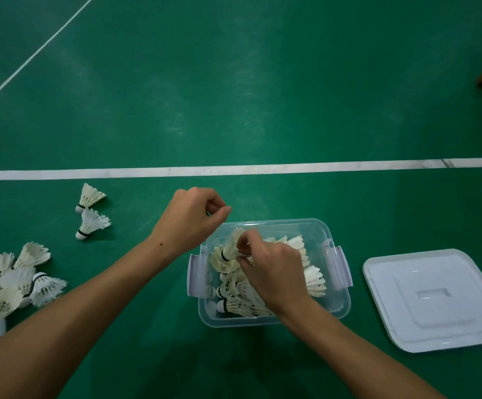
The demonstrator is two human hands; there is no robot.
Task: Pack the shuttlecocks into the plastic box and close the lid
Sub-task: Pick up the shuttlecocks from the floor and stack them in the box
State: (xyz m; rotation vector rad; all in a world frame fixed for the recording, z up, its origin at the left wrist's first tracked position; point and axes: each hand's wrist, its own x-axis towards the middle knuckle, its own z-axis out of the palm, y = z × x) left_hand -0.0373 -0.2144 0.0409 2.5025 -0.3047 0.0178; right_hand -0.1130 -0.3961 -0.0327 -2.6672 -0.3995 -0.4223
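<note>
Two bare forearms reach in from below. We note the right hand (268,272) over the plastic box (338,308), knuckles up, fingertips pinching a shuttlecock (228,250) at its cork end, feathers fanned to the left. The left hand (195,216) hovers just beyond the box's far left corner, wrist bent, fingers curled against the thumb; we cannot tell whether it holds anything. Several shuttlecocks lie inside the box. A loose pile (6,286) sits far left on the green floor (234,96), two more (90,211) apart. The lid (435,300) lies flat, right of the box
</note>
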